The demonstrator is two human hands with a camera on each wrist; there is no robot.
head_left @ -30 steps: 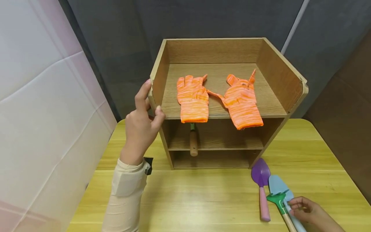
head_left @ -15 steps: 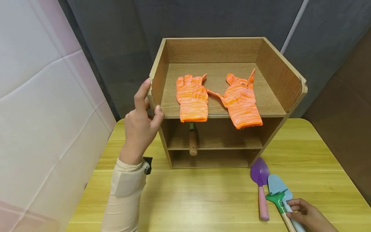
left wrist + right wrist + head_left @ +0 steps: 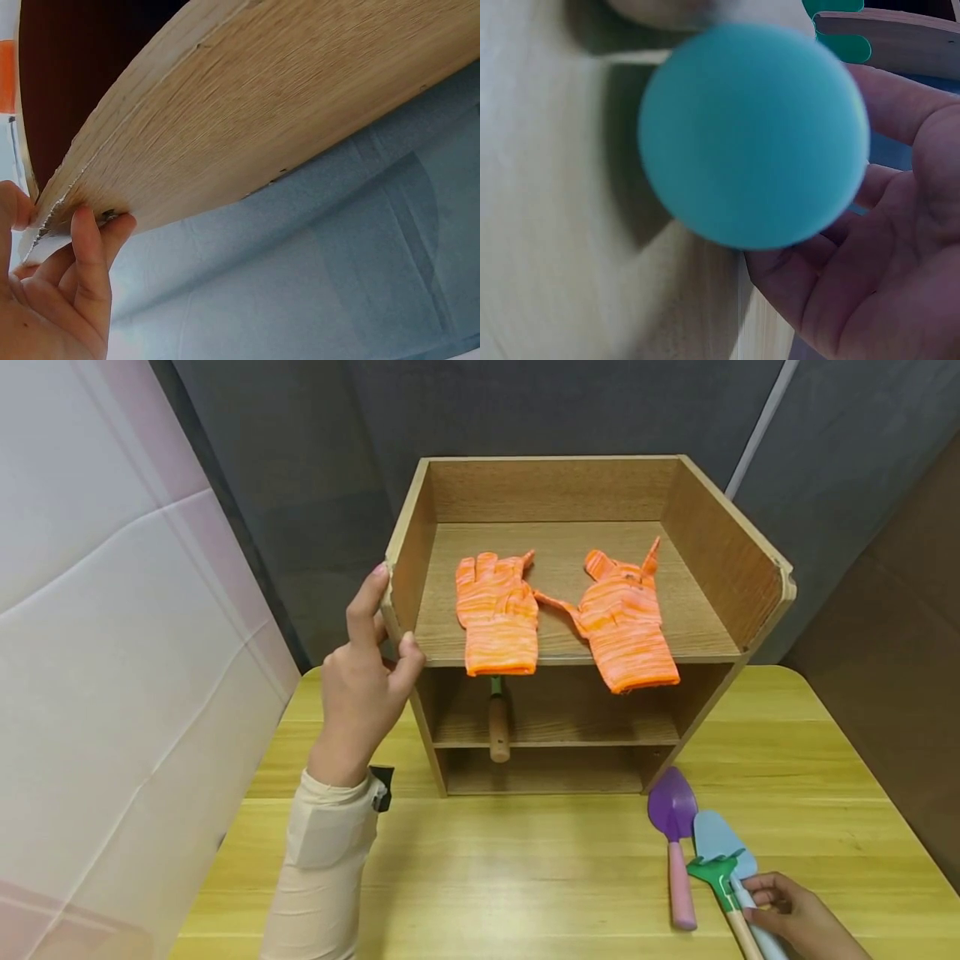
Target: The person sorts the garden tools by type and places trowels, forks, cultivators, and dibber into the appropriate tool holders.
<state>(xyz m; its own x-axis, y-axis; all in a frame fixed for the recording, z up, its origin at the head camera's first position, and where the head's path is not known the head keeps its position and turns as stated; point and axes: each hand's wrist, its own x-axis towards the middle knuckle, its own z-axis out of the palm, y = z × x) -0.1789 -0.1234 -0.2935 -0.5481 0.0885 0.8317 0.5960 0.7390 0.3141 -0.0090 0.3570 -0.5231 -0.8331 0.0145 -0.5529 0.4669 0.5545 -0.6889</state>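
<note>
My left hand [image 3: 363, 693] grips the front edge of the left side panel of a small wooden shelf [image 3: 555, 489]. In the left wrist view its fingers [image 3: 88, 247] press the panel's outer face, with the thumb at the front edge. Low on the right, my right hand [image 3: 802, 914] holds the handle of a light blue trowel [image 3: 722, 839] between thumb and fingers. The round handle end [image 3: 754, 135] fills the middle of the right wrist view and hides part of the grip. A small green rake [image 3: 716, 875] with a pale wooden handle lies against the trowel, overlapping its blade.
Two orange knit gloves [image 3: 498, 618] lie on the top shelf, their cuffs over its front edge. A wooden-handled tool [image 3: 498, 727] sticks out of the middle compartment. A purple trowel [image 3: 672, 806] with a pink handle lies by the shelf's right foot on the wooden table [image 3: 510, 877].
My right hand has shifted slightly left at the light blue trowel's handle, and its fingers sit closer round it. The left hand stays on the shelf panel.
</note>
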